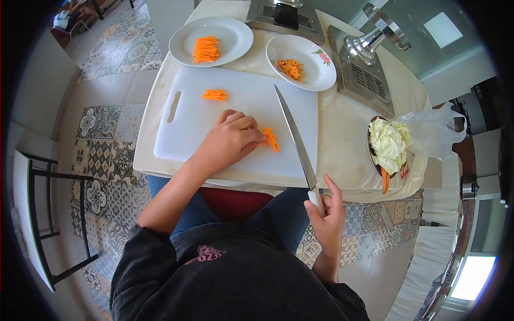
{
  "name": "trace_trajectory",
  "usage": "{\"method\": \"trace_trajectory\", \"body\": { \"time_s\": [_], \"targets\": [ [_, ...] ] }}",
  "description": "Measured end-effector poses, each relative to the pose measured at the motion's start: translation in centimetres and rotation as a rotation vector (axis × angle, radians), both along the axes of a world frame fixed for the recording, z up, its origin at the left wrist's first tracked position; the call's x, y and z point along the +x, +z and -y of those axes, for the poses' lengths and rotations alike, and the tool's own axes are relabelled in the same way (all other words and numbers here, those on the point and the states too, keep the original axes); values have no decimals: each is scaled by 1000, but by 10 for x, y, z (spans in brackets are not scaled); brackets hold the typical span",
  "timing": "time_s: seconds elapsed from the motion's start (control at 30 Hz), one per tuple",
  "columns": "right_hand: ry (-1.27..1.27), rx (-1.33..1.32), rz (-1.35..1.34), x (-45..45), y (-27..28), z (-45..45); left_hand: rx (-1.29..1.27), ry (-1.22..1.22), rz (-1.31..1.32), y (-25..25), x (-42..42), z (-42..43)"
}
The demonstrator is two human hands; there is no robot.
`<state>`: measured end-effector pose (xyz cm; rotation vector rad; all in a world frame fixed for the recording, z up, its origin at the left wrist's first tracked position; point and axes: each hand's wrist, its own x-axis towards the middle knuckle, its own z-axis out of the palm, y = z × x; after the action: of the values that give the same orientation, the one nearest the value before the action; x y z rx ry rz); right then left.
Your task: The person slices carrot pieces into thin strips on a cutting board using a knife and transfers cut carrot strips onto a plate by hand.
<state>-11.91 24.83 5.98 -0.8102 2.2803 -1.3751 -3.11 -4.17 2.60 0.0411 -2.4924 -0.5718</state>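
My left hand (pixel 233 136) is over the white cutting board (pixel 182 142), its fingers curled together. The fingertips touch a small bunch of cut carrot strips (pixel 271 140) and hide part of it. In my right hand (pixel 327 216) is the white handle of a long kitchen knife (pixel 296 135). The index finger is stretched along one side of the handle. The blade slants up and left over the board's right part, its tip pointing away from me, apart from the carrot. A second small pile of carrot strips (pixel 214 95) lies on the board farther back.
Behind the board stand a white plate (pixel 235 40) with a neat carrot stack (pixel 206 50) and a flowered dish (pixel 318 77) with carrot scraps (pixel 290 68). Metal stoves (pixel 369 85) are at the back and right. Cabbage (pixel 388 144) and a plastic bag (pixel 433 128) sit near the right edge.
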Motion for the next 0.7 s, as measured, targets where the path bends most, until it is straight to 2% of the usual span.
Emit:
{"method": "trace_trajectory", "body": {
  "time_s": [0.2, 0.5, 0.7],
  "targets": [
    [1, 19, 12, -2, -1, -3, -39, -23, 113, 3, -13, 4],
    [6, 18, 5, -2, 0, -4, -209, -34, 63, 2, -6, 6],
    [49, 52, -4, -3, 4, -6, -121, -24, 149, 14, 21, 13]
  ]
}}
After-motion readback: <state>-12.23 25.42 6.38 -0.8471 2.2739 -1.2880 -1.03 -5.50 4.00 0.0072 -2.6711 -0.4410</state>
